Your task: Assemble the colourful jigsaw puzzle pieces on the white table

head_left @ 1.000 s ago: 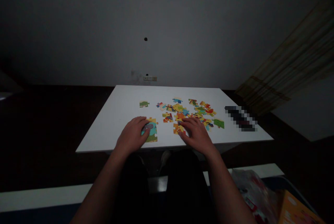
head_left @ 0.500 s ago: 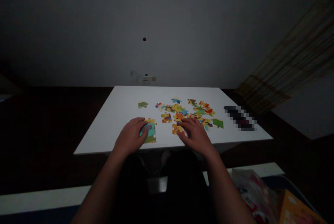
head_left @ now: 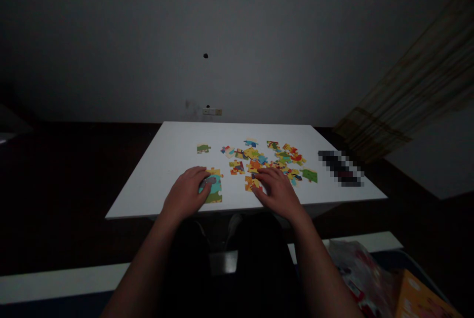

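A white table [head_left: 166, 160] carries several colourful jigsaw pieces [head_left: 276, 157] scattered across its middle. My left hand [head_left: 185, 192] lies near the front edge with its fingers flat on a joined group of blue, green and yellow pieces [head_left: 215, 188]. My right hand [head_left: 277, 189] rests to the right of it, fingers spread and lightly curved over an orange and yellow piece [head_left: 250, 183]. A lone green piece [head_left: 203, 148] lies apart at the back left. Neither hand lifts anything.
A dark, blurred-out object [head_left: 341, 167] lies at the table's right side. A striped curtain [head_left: 411, 96] hangs at the right. An orange box [head_left: 422, 300] and a plastic bag [head_left: 355, 263] sit low at the right. The room is dim, with a grey wall behind.
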Available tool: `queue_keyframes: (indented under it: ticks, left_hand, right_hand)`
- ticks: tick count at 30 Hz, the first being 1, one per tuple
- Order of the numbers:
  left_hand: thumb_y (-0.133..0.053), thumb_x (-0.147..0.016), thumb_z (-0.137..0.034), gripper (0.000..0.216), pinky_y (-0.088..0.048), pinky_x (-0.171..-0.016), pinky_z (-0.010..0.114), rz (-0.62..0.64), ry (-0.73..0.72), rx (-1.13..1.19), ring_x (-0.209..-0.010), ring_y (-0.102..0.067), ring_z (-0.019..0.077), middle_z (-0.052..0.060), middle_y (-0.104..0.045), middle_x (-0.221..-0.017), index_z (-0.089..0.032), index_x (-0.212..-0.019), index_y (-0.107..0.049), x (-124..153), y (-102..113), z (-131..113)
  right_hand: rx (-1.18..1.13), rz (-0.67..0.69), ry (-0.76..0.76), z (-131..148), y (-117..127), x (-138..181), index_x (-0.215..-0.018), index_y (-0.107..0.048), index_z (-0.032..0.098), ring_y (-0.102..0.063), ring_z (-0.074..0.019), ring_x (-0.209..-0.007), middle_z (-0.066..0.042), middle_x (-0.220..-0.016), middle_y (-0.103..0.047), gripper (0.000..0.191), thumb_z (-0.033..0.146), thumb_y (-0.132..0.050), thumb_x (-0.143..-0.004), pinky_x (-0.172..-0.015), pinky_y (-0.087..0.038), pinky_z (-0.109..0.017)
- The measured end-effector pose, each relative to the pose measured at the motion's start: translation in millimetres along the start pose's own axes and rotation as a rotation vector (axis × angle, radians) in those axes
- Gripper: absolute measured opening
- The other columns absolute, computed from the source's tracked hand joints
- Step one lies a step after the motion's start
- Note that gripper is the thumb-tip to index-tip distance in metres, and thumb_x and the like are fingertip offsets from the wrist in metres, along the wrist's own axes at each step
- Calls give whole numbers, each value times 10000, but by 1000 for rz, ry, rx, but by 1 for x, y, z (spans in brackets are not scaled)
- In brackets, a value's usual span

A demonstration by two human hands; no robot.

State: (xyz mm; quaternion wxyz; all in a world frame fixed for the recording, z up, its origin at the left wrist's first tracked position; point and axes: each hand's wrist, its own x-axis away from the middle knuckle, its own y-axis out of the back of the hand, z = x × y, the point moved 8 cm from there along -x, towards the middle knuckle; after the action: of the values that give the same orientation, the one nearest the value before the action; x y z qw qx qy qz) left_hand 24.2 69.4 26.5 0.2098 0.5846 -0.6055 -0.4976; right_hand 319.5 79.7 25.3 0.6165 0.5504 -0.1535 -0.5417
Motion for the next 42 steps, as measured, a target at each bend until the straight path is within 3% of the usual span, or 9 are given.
queue_keyframes:
  ticks: [18,23,26,32,38,42]
  left_hand:
    - [-569,-1079,-444,352,-528,-1213,639,-11,-9,9,-1391,-655,360,136,-738,-1455,-255,-1286,-782,-1,-2,3]
    - [-541,-1094,-471,378,-525,-1216,615,-7,-6,-2,-1396,-656,358,145,-736,-1458,-248,-1280,-783,0,-1,3]
    - [-527,-1102,-480,399,-523,-1220,593,-4,-2,-4,-1393,-660,355,154,-738,-1454,-234,-1276,-789,-1,0,2]
    - [-519,-1103,-484,425,-523,-1216,611,6,10,-5,-1389,-666,365,164,-743,-1452,-217,-1286,-793,-1,1,0]
    - [-542,-1089,-433,379,-530,-1214,605,-5,-1,11,-1392,-666,369,166,-741,-1453,-220,-1276,-793,0,1,0]
    - [-551,-1087,-396,354,-539,-1202,612,-8,-6,12,-1375,-676,366,165,-748,-1440,-217,-1280,-788,0,1,0]
  right_hand:
    - [-26,17,-23,-2,-4,1,-1316,-794,297,-629,-337,-1372,-91,-1427,-747,342,463,-697,-1033,-1195,-495,-584]
    - [-75,-139,-100,-12,9,-3,-1222,-806,277,-691,-345,-1233,-102,-1264,-804,273,378,-629,-1040,-1119,-543,-558]
    - [-14,-216,-210,-27,17,-13,-1242,-804,249,-692,-373,-1200,-132,-1239,-806,317,351,-584,-1038,-1074,-556,-567]
    - [136,-92,-291,-51,2,-52,-1445,-728,164,-641,-439,-1308,-212,-1359,-771,475,373,-612,-1035,-1097,-530,-610]
    - [208,-82,-220,-68,-10,-75,-1325,-776,183,-673,-413,-1254,-208,-1254,-796,410,351,-725,-955,-1071,-546,-595]
    - [103,-92,-223,-76,-8,-79,-1268,-784,198,-730,-359,-1108,-166,-1148,-808,429,293,-788,-850,-1031,-566,-543]
